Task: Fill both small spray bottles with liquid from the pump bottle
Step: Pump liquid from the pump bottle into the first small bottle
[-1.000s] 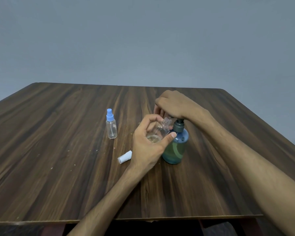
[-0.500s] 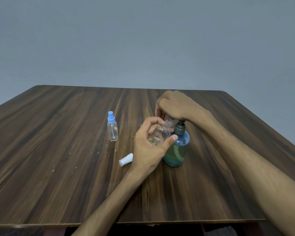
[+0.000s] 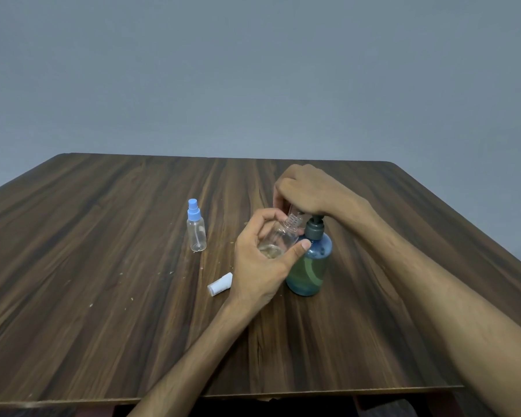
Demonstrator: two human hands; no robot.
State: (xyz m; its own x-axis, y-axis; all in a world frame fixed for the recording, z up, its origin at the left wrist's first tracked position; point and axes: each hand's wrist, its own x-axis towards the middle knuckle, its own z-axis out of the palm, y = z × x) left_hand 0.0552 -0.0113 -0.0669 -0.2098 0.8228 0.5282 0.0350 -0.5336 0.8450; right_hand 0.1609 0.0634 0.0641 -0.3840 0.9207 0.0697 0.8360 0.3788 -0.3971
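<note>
**While one small bottle takes its first liquid, the other waits capped**

Though the filling has begun, most of the task looks to be ahead. Farthest left on the wooden table (image 3: 103, 266), the capped spray bottle (image 3: 196, 228) stands upright with its blue spray head on; its clear body appears empty apart from the dip tube, so by my reading it has not been filled. Just right of it and nearer the person, a white cap (image 3: 220, 284) lies on its side on the table, probably the top of the bottle being filled.

Next, the left hand (image 3: 262, 266) holds the open spray bottle (image 3: 278, 239) off the table, fingers and thumb curled round its clear body. It is tilted, its threaded neck pointing up and right toward the pump. A shallow pool of pale liquid sits in its bottom; it is far from full.

Right of that, the pump bottle (image 3: 309, 266) stands on the table, blue-tinted, with liquid showing through much of its body. The right hand (image 3: 310, 191) rests on top of the pump head, fingers curled down over it; the nozzle is hidden beneath them.

What remains, I judge: topping up this bottle, capping it, then opening and filling the other.
</note>
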